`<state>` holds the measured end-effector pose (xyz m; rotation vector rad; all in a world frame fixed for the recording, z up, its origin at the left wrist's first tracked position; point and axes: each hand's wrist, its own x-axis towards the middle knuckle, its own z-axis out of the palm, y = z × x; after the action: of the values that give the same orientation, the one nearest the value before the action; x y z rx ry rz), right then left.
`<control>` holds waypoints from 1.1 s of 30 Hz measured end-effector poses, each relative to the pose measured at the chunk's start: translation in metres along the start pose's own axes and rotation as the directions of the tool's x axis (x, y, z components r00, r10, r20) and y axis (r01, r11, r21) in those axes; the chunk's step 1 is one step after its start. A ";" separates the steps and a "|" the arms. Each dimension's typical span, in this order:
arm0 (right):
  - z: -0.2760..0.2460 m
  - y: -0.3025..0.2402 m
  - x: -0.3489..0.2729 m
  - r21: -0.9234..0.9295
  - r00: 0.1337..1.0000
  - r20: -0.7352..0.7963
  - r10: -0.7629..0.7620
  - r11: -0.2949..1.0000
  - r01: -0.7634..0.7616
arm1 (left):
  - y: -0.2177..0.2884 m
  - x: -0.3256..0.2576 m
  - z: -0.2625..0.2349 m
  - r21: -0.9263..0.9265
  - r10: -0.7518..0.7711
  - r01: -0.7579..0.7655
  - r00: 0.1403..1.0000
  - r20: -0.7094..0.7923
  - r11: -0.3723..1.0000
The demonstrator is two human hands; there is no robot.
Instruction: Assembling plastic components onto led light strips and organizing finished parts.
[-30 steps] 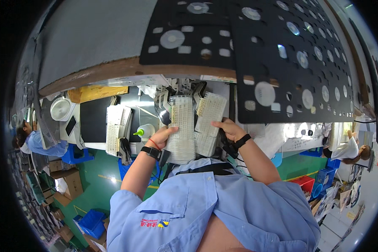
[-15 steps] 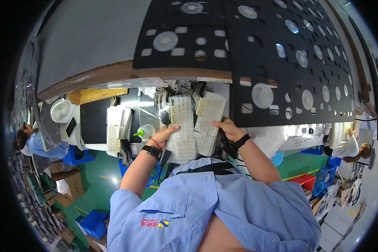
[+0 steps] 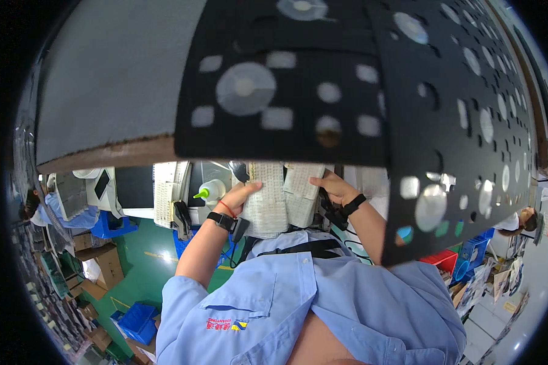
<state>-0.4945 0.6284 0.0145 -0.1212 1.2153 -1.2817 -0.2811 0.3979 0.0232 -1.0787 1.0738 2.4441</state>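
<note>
Two white, gridded plastic tray stacks stand side by side in front of my body. My left hand (image 3: 241, 196) grips the outer edge of the left tray stack (image 3: 265, 210), thumb on its face. The right tray stack (image 3: 299, 204) is held at its outer edge by my right hand (image 3: 336, 187), its thumb also on the face. Their inner edges meet or nearly touch. The tops of both are hidden behind the overhanging black sheet. Left of my left hand is a white bottle with a green tip (image 3: 212, 190).
A grey shelf (image 3: 112, 85) and a black sheet with round and square holes (image 3: 310, 143) overhang the bench. More white trays (image 3: 164, 198) stand at left, near a phone (image 3: 103, 184). A blue bin (image 3: 138, 322) and a red crate (image 3: 442, 261) are lower down. People sit at both sides.
The view has shifted, so the shelf and black sheet reach lower and cover the tray tops and part of my right forearm. Both hands keep their hold with little movement.
</note>
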 end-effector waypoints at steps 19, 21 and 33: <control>0.044 0.007 -0.013 -0.093 0.984 -0.108 -0.145 0.986 0.135 | -0.012 -0.010 0.005 0.067 0.183 -0.181 0.983 -0.021 0.981; 0.037 0.008 -0.022 -0.080 0.973 -0.103 -0.205 0.977 0.197 | -0.014 -0.013 0.011 0.071 0.162 -0.163 0.987 0.016 0.984; 0.004 0.025 -0.122 0.103 0.970 0.022 -0.244 0.965 0.240 | -0.044 -0.068 0.093 0.138 0.264 -0.273 0.961 0.079 0.952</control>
<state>-0.4514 0.7285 0.0742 -0.2241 1.1299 -1.5444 -0.2616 0.4990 0.0916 -0.8566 1.4401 2.5303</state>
